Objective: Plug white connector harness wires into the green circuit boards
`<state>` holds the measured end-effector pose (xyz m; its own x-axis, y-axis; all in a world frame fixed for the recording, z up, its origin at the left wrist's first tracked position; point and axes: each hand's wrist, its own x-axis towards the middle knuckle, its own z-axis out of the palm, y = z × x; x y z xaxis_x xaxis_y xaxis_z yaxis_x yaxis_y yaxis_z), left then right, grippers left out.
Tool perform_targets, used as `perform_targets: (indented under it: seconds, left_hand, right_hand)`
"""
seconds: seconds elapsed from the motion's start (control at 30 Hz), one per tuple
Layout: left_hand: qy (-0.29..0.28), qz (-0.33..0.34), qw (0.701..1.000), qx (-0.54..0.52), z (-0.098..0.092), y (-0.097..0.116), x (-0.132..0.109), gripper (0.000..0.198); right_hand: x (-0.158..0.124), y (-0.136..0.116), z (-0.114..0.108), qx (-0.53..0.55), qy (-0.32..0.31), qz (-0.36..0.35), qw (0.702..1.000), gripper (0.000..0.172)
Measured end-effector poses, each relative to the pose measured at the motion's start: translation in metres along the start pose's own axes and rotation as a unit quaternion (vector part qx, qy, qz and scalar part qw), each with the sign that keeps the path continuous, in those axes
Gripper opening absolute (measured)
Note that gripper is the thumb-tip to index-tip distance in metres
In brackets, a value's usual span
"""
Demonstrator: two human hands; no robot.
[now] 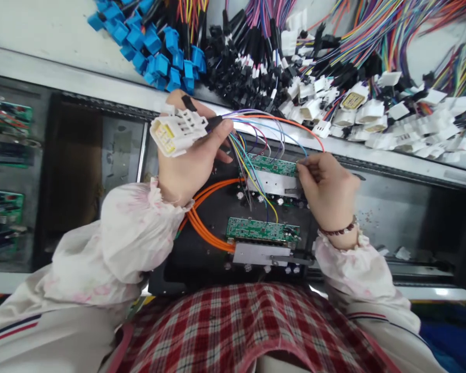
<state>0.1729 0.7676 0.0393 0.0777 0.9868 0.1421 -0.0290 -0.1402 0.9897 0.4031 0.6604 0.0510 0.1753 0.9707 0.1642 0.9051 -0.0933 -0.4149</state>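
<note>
My left hand (192, 160) is closed around a wire harness just behind its white connectors (178, 132), one of which has a yellow face. From there loose coloured wires (252, 119) fan out to the right. Several of them run down to the upper green circuit board (270, 165), which has a grey metal plate. My right hand (326, 184) pinches a wire at the right end of that board; an orange and a blue wire lead to its fingertips. Nearer my body lies a lower circuit board (262, 230), with a yellow wire reaching it.
Thick orange cables (207, 228) loop at the left of both boards on a black fixture (202, 267). Bundles with blue connectors (151, 49), black connectors (244, 72) and white connectors (376, 114) lie along the back shelf. More boards (3, 207) stand at the far left.
</note>
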Motion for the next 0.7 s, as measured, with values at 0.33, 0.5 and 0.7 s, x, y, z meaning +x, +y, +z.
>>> perform_targets:
  seconds: [0.33, 0.5, 0.7]
  left_hand:
    - [0.021, -0.029, 0.999, -0.011, 0.002, -0.004, -0.002, 0.044]
    - [0.024, -0.039, 0.999, -0.002, 0.001, -0.006, -0.001, 0.047]
    - [0.038, -0.038, 0.999, 0.002, 0.004, 0.001, -0.003, 0.04]
  right_hand:
    - [0.001, -0.002, 0.0, 0.001, 0.006, 0.005, 1.0, 0.005]
    - [-0.002, -0.036, -0.009, -0.024, 0.006, -0.027, 0.999, 0.015]
    - [-0.004, -0.043, -0.019, -0.014, -0.109, -0.083, 0.991, 0.008]
